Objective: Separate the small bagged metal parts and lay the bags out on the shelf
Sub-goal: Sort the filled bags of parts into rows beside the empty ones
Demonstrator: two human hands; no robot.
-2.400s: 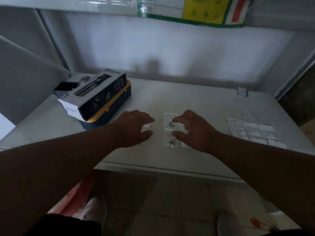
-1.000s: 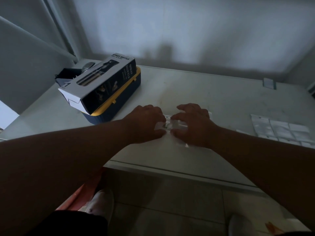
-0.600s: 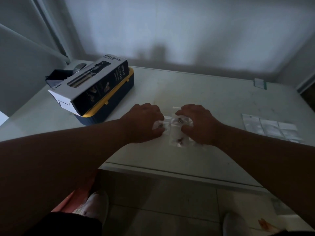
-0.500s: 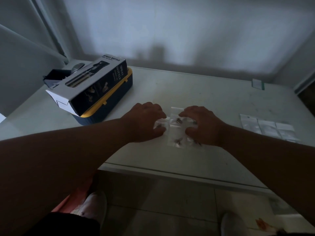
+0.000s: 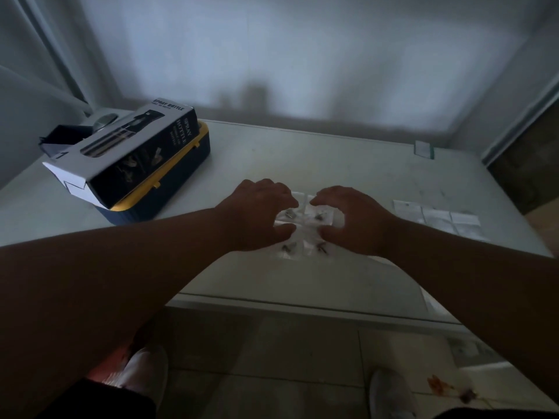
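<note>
A cluster of small clear bags (image 5: 304, 234) with dark metal parts inside lies at the middle of the white shelf (image 5: 302, 152). My left hand (image 5: 257, 216) is on the cluster's left side, its curled fingertips and thumb pinching a bag there. My right hand (image 5: 354, 219) does the same on the right side, with fingertips and thumb bent down onto the plastic. The two hands almost touch above the cluster. Two bags show below the hands, and parts of others show between the fingers. A row of laid-out bags (image 5: 438, 217) lies flat to the right.
A spray bottle box (image 5: 130, 152) rests tilted on a blue and yellow case (image 5: 184, 164) at the left back, with a black object (image 5: 63, 140) behind it. A small tag (image 5: 423, 149) stands at the back right. The shelf's front edge (image 5: 302, 306) is near my feet.
My hands closed together on the bags, drew slightly apart so more bags showed, and now sit close again over the cluster. The camera shifted a little.
</note>
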